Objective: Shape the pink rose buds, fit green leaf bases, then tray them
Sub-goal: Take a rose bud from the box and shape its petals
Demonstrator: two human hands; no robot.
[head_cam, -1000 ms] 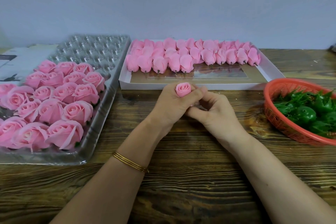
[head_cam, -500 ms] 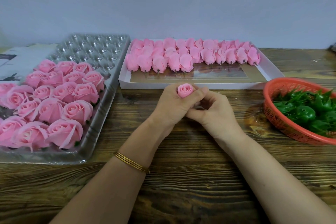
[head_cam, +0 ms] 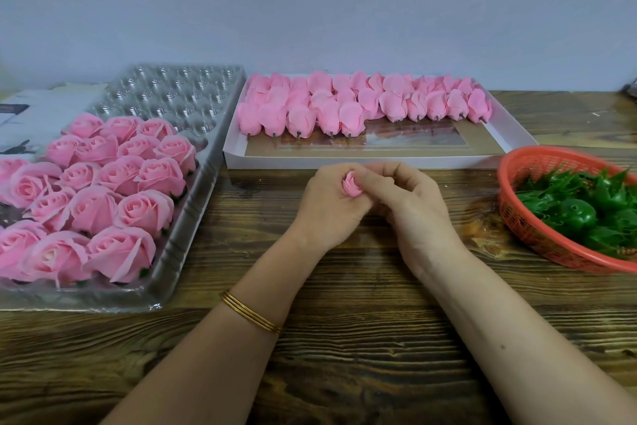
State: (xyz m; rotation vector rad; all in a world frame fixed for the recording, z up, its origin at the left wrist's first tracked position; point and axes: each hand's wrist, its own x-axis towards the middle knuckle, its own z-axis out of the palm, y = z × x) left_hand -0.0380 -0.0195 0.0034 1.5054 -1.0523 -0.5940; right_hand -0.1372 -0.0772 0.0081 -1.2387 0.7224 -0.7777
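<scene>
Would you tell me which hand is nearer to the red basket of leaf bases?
Right. The right hand lies left of the red basket, not touching it; the left hand sits beyond it, farther left, gripping the pink bud.

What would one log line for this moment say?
step: shaping | left hand: grips small pink rose bud | right hand: pinches same bud | green plastic leaf bases: in red plastic basket

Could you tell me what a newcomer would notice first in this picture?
First, the opened pink roses filling the near end of the clear tray at left. At centre, the left hand and right hand together hold one pink bud. At right, a red basket holds green leaf bases.
</scene>
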